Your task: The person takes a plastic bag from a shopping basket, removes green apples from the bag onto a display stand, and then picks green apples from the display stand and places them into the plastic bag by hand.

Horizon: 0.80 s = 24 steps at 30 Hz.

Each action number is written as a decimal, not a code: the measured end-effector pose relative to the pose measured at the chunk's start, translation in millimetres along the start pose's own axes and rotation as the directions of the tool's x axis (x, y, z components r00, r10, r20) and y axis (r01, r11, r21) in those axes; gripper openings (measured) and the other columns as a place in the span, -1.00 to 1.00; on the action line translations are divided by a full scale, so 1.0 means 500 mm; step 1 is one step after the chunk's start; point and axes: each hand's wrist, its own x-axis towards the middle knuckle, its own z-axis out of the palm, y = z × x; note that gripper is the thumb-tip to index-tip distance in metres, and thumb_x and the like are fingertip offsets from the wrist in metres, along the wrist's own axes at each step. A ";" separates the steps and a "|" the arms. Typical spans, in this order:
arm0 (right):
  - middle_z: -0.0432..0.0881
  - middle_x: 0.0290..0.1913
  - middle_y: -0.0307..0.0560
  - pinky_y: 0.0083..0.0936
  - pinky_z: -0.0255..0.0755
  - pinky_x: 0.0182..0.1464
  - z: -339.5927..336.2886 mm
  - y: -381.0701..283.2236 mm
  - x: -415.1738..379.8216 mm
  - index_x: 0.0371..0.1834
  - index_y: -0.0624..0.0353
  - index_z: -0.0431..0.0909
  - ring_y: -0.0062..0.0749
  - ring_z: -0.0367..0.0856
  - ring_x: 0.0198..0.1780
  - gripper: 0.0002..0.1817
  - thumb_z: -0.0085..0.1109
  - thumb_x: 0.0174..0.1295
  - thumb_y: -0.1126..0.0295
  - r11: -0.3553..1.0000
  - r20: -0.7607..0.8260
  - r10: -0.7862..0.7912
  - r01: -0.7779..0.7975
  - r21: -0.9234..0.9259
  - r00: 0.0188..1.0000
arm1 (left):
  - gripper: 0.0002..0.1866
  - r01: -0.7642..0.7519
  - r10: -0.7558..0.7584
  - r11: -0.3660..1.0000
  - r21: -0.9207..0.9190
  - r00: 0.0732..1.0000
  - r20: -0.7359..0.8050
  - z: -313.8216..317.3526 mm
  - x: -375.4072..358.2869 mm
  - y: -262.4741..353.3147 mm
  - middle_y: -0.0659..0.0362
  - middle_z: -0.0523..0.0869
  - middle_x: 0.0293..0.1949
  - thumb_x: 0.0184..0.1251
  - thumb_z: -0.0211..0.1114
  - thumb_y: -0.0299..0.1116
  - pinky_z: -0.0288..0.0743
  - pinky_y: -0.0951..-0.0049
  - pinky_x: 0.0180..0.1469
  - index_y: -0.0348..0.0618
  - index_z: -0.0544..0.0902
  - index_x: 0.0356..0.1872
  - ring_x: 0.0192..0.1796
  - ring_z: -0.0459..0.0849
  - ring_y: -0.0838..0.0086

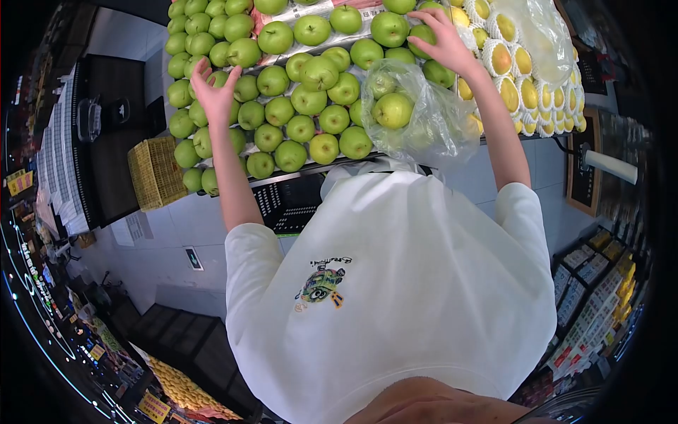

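Observation:
A sloped display of green apples lies in front of me, stacked in rows. My left hand rests over the left part of the pile, thumb and fingers spread apart among the apples. At the upper right, my right hand has its thumb and fingers around a green apple, close to the edge of the pile. Below that hand, a clear plastic bag lies on the front of the display with a few green apples inside it.
Yellow fruit in white foam nets fills the right side, partly under clear plastic. A woven basket stands left of the apples. A black crate sits below the display's front edge. Shelves stand behind at right.

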 end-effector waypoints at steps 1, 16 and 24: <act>0.50 0.26 0.07 -0.19 0.40 0.41 0.001 -0.003 -0.001 0.36 -0.04 0.55 0.01 0.49 0.33 -0.45 0.42 0.30 0.24 1.000 0.006 0.004 -0.004 -0.001 1.000 | -0.05 -0.001 0.001 1.000 0.000 1.000 0.001 0.001 -0.017 0.011 -0.05 0.46 0.32 0.05 0.75 -0.15 0.56 0.14 0.29 -0.25 0.39 0.41 0.31 0.57 0.13; 0.53 0.26 0.05 -0.20 0.42 0.37 -0.031 -0.046 -0.070 0.34 -0.01 0.57 0.00 0.53 0.30 -0.46 0.43 0.30 0.20 0.996 -0.060 0.090 -0.089 0.021 0.994 | -0.53 0.019 -0.018 0.972 -0.233 1.000 0.006 0.103 -0.281 0.195 0.05 0.71 0.02 0.33 0.54 -0.39 0.53 0.30 0.20 -0.28 0.58 0.18 0.10 0.67 0.36; 0.65 0.08 -0.04 -0.23 0.44 0.27 -0.073 -0.153 -0.172 0.24 0.08 0.62 -0.09 0.56 0.19 -0.58 0.39 0.34 0.29 0.980 -0.205 0.174 -0.190 -0.060 0.963 | -0.64 -0.098 0.106 0.972 -0.215 0.994 0.025 0.150 -0.351 0.263 0.08 0.72 -0.09 0.31 0.50 -0.45 0.51 0.30 0.12 -0.26 0.64 0.08 -0.02 0.65 0.30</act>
